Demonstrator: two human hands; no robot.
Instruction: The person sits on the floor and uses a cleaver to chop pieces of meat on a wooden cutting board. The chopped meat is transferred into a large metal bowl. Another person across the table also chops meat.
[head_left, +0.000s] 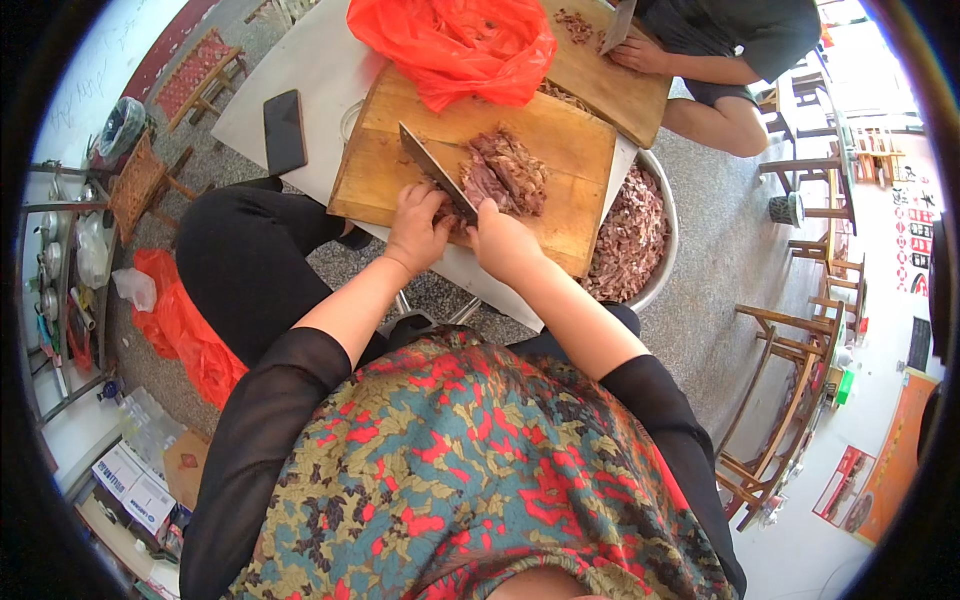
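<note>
My right hand (510, 244) grips the handle of a cleaver (435, 169), whose blade slants up and left over a wooden cutting board (577, 217). Close against the blade's left side, my left hand (420, 225) has its fingers curled on a small piece of meat, mostly hidden by the fingers. A larger chunk of dark reddish cooked meat (506, 172) lies on the board just right of the blade. At the board's far edge sits a red plastic bag (457, 45) with its mouth open. Small scraps are stuck to the wood near the blade.
Below the board's right side stands a metal basin (671, 225) heaped with chopped meat (630, 240). Across the table, another person's hand (637, 56) works with a cleaver on a second board (630, 105). A phone (285, 131) lies on the white tabletop (240, 112) at left.
</note>
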